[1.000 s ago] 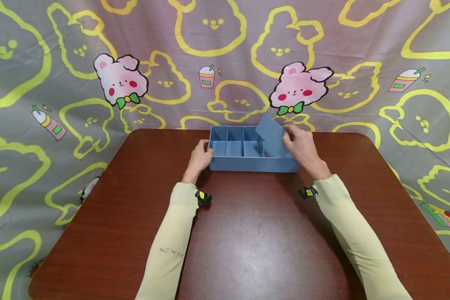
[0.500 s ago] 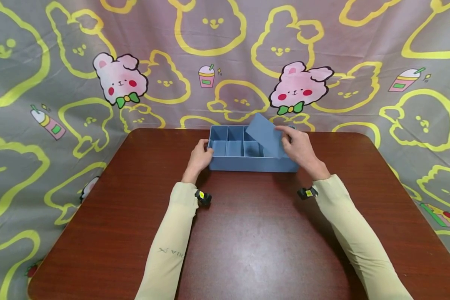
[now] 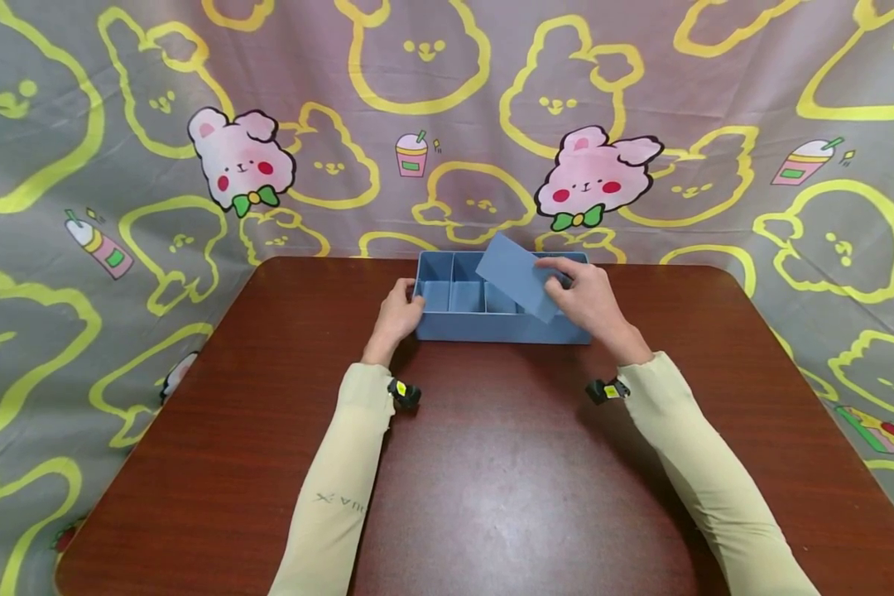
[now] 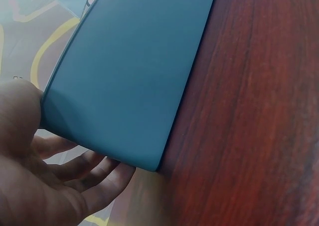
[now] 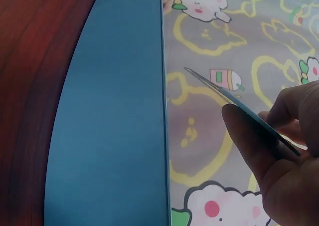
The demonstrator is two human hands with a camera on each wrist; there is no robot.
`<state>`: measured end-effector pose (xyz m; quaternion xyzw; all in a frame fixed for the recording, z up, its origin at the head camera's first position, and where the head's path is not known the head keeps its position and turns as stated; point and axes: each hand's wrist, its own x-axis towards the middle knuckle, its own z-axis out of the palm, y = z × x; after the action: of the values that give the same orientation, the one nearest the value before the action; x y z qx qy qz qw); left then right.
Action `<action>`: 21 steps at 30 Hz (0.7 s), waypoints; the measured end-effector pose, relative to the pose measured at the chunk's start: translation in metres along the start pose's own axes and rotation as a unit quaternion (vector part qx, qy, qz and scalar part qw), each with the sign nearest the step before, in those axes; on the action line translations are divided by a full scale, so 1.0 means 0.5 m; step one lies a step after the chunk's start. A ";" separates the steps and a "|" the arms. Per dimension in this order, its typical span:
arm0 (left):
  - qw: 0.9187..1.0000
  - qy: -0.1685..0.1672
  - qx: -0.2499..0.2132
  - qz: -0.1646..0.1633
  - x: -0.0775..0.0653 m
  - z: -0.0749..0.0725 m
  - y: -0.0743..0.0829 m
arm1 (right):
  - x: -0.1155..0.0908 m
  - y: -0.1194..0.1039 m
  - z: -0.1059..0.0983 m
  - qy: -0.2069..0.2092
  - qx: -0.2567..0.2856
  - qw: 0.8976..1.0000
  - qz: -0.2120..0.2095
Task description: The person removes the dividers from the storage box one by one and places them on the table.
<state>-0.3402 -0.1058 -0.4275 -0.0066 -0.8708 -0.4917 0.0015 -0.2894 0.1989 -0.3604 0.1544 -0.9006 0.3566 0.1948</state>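
Note:
A blue divided storage box (image 3: 477,329) stands near the back of the table, with open compartments side by side. At its left end my left hand (image 3: 397,319) grips the end wall; in the left wrist view the fingers (image 4: 107,188) curl against that end. My right hand (image 3: 594,305) pinches a flat blue divider panel (image 3: 512,271), tilted above the right half of the box and hiding part of its compartments. Seen nearly edge-on in the right wrist view, the panel (image 5: 241,106) lies between thumb and fingers, apart from the box's long wall (image 5: 109,116).
The box rests on a dark reddish-brown wooden table (image 3: 492,463). Behind it hangs a grey curtain (image 3: 387,199) printed with yellow outlines and cartoon rabbits, close to the table's back edge. Both wrists carry small black cameras.
My right hand has moved left over the box, carrying the divider panel with it across the third compartment. The left hand and the box stay where they were.

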 end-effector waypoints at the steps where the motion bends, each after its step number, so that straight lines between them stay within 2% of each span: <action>1: 1.000 -0.002 0.000 -0.001 0.000 0.001 0.000 | -0.001 -0.002 0.000 -0.002 -0.002 1.000 0.000; 12: 1.000 0.009 0.005 0.005 -0.001 0.000 0.000 | -0.008 -0.025 0.007 -0.040 -0.020 0.999 -0.006; 21: 1.000 0.004 0.006 0.004 -0.005 0.000 0.004 | -0.014 -0.031 0.014 -0.109 0.002 0.994 -0.017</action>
<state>-0.3379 -0.1047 -0.4259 -0.0082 -0.8738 -0.4861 0.0066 -0.2782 0.1840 -0.3593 0.2077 -0.9132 0.3358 0.1007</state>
